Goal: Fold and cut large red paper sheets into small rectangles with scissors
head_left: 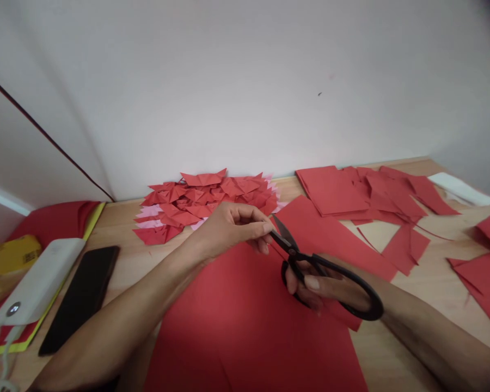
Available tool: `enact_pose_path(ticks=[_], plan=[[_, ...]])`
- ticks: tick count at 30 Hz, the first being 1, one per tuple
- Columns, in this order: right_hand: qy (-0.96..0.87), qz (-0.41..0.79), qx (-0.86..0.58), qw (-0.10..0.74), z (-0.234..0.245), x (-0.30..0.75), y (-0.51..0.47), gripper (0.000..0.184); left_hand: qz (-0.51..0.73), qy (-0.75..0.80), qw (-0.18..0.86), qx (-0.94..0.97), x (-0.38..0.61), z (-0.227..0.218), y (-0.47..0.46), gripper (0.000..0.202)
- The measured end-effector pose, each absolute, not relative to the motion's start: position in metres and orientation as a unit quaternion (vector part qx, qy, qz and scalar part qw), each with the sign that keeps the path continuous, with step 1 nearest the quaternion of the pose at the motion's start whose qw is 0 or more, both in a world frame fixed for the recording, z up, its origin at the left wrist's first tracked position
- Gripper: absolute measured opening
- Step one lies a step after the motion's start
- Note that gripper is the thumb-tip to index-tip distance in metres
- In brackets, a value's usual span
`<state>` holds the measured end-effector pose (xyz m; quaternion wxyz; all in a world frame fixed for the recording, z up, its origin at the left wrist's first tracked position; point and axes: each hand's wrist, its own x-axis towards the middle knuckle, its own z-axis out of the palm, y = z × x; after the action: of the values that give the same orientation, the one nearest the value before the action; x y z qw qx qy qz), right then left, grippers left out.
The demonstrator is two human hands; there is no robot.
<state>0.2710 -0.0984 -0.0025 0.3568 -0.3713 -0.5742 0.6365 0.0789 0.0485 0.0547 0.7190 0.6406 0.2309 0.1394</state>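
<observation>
My right hand (318, 288) grips black scissors (310, 261) through their handles, with the blades open and pointing up-left. My left hand (232, 228) is closed in a pinch right at the blade tips, holding what looks like a thin red paper strip. Both hands hover over a large red paper sheet (237, 321) that lies on the wooden table (424, 277).
A pile of folded red paper pieces (204, 201) lies by the wall. Stacked red squares (330, 190) and loose red offcuts (404, 245) are spread to the right. On the left lie a black phone (81, 294), a white power bank (36, 283) and a yellow packet (8, 253).
</observation>
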Motion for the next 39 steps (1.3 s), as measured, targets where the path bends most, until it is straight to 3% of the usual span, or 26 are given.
enact_pose_path(ticks=[8,39], plan=[[-0.554,0.654,-0.4,0.325,-0.005,0.271,-0.1,0.042,0.091,0.267,0.658,0.698,0.077,0.063,0.051,0.009],[-0.522,0.693,-0.336,0.367,-0.01,0.272,-0.098,0.035,0.066,0.259,0.713,0.648,0.075,0.058,0.054,0.006]])
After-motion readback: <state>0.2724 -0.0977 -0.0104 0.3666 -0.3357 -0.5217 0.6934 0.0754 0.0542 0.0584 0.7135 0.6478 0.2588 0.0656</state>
